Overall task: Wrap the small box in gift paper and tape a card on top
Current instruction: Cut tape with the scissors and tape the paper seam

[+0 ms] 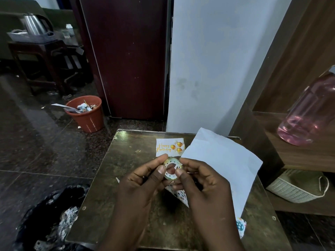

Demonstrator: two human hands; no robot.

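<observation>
1. Presently both hands are raised together over the table (101,178), meeting on a small roll of tape (172,168).
2. Left hand (145,185): thumb and forefinger pinch the roll's left rim; thumbnail faces the camera. Remaining fingers curl beneath.
3. Right hand (201,180): thumb tip presses the roll's lower right edge, forefinger lies on its upper right rim. Fingers curled, pinching the roll.
4. Roll of tape: ring-shaped, pale with a row of dark dots around the face, held upright with the open centre facing the camera. Whether a free tape end has been lifted cannot be told.
5. Card (169,147): lies flat on the table just beyond the fingertips, white with gold "Happy Birthday" lettering and gold balloons. Its near edge is hidden behind the roll and the left forefinger.
6. Gift paper (223,167): white reverse side up, spread beyond and to the right of the right hand, reaching under it. A printed corner shows below the hands, and another printed patch at the near right edge.
7. Small box: not visible; cannot tell whether it sits under the paper or the hands.
8. Surroundings: orange waste bin (87,115) on the floor far left of the left hand; black bag (52,220) near left; pink bottle (308,113) on a shelf to the right; woven basket (297,187) below it.
</observation>
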